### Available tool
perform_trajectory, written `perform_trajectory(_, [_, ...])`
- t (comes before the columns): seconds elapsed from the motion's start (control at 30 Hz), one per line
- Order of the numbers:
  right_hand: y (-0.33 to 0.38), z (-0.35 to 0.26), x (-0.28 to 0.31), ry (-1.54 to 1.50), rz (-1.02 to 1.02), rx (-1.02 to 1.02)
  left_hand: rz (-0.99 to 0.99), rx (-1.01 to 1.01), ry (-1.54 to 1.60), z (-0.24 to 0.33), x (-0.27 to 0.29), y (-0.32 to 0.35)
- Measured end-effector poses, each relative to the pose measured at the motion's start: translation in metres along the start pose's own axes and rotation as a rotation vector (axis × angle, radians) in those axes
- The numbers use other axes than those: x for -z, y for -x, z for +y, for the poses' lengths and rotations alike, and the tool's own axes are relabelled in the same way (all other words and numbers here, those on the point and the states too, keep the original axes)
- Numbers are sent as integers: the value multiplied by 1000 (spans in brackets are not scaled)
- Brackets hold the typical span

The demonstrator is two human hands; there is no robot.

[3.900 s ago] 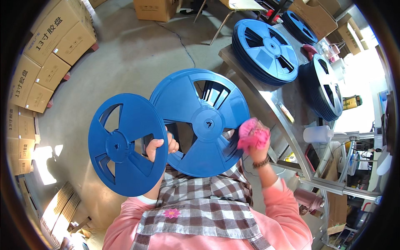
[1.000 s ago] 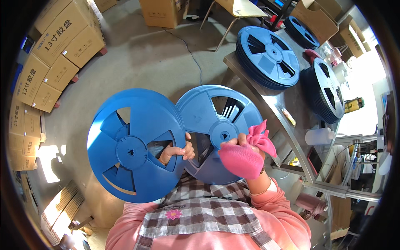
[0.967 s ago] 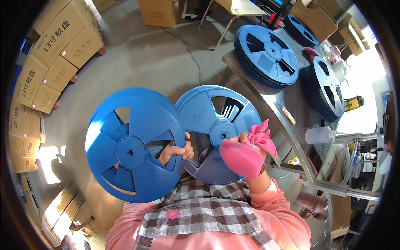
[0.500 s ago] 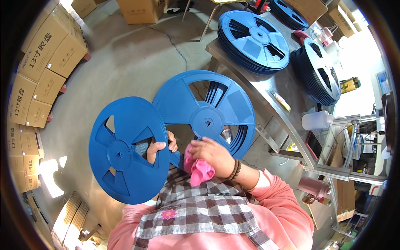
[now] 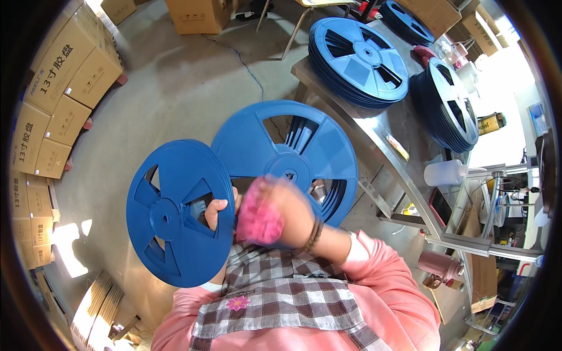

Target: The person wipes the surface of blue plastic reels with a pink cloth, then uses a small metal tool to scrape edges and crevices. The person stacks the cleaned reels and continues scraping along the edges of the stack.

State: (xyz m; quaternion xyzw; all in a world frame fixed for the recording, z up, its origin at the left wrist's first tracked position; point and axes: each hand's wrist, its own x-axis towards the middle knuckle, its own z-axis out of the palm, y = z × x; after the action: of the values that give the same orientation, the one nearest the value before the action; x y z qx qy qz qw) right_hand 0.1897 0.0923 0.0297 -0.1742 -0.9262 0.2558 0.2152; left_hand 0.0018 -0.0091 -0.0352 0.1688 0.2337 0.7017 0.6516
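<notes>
My left hand [image 5: 218,212] grips a blue plastic reel [image 5: 175,212] by a spoke opening, holding it upright in front of my chest. A second, larger-looking blue reel [image 5: 287,155] stands just behind and to the right of it. My right hand [image 5: 281,212], blurred with motion, is closed around a pink cloth [image 5: 256,213] and sits between the two reels, low against the right one.
A metal workbench [image 5: 380,146] on the right carries two stacks of blue reels [image 5: 357,58] [image 5: 448,105], a white squeeze bottle [image 5: 445,172] and small items. Cardboard boxes [image 5: 52,88] line the left wall. A pink flask [image 5: 439,266] stands at the lower right.
My right hand with the pink cloth has come down from the right reel's face to the gap between the reels. The left reel has shifted slightly; the view tilted.
</notes>
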Motion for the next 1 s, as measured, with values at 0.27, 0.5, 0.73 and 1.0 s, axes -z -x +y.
perform_trajectory(0.27, [81,98,40,29,441,-391,41,-79,96,0,-1,-1])
perform_trajectory(0.5, [-21,119,42,-695,582,-488,58,-65,87,-1,5,-3])
perform_trajectory(0.73, [19,-5,31,-102,-372,17,61,-71,124,-3,-1,-1])
perform_trajectory(1.0, [-2,168,55,-54,791,-653,17,-68,99,-1,-3,-5])
